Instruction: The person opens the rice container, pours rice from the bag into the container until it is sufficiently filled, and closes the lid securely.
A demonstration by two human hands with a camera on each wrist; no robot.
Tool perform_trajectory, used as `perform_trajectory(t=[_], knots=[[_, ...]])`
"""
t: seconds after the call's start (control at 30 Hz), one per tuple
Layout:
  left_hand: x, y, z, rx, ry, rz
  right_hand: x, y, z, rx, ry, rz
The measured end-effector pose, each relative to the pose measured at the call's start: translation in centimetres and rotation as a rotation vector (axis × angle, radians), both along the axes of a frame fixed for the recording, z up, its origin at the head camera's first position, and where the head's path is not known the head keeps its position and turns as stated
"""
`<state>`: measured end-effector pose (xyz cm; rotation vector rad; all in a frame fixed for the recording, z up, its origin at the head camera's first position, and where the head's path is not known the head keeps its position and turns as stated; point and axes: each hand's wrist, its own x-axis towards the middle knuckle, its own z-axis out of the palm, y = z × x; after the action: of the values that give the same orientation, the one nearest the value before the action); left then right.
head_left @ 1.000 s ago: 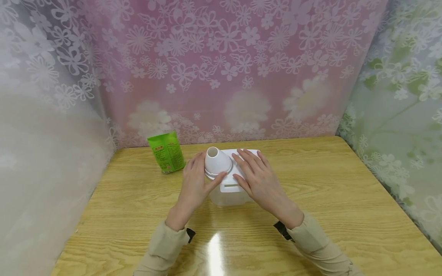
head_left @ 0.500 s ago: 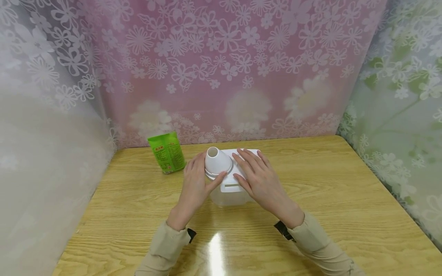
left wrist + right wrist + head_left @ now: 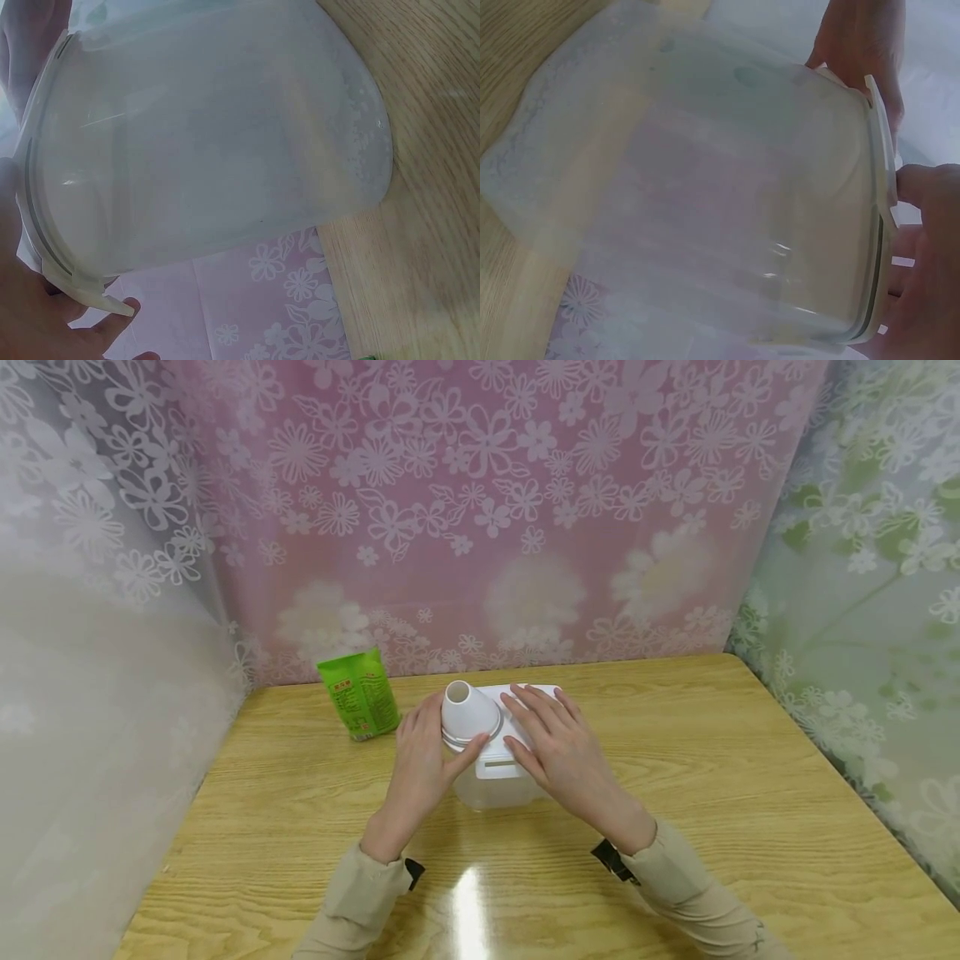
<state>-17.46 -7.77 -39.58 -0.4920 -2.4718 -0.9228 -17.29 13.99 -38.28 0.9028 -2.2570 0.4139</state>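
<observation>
A translucent plastic container point(image 3: 491, 792) stands upright on the table, with a white lid point(image 3: 510, 727) on top. A white cone-shaped cap point(image 3: 467, 717) with a round opening rises from the lid's left part. My left hand point(image 3: 422, 756) grips the lid's left side around the cap's base, thumb in front and fingers along the left. The fingers of my right hand point(image 3: 566, 752) rest fairly straight on the lid's right part. In the left wrist view, a clip point(image 3: 101, 300) on the lid sticks out beside the fingers. Pale specks show near the container's bottom point(image 3: 367, 142).
A green printed packet point(image 3: 360, 695) stands at the back left of the wooden table point(image 3: 712, 777). Behind the table hangs a pink flowered curtain point(image 3: 450, 527), with further flowered curtains at both sides.
The head view has shifted very slightly. Both hands keep their places on the lid, and the container stays where it was.
</observation>
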Motion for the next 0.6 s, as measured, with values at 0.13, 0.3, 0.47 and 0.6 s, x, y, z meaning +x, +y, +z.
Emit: perform_trajectory(t=[0.13, 0.3, 0.47, 0.6], knots=[[0.0, 0.0, 0.0, 0.001, -0.009, 0.0, -0.3, 0.3, 0.2, -0.033, -0.009, 0.044], [0.0, 0.0, 0.0, 0.003, -0.014, 0.003, -0.4, 1.2, 1.2, -0.172, -0.075, 0.085], [0.0, 0.0, 0.0, 0.016, -0.019, 0.001, -0.6, 2.6, 2.0, -0.329, -0.162, 0.013], [0.1, 0.0, 0.0, 0.017, -0.023, 0.001, -1.0, 3.9, 2.3, -0.377, -0.248, -0.047]])
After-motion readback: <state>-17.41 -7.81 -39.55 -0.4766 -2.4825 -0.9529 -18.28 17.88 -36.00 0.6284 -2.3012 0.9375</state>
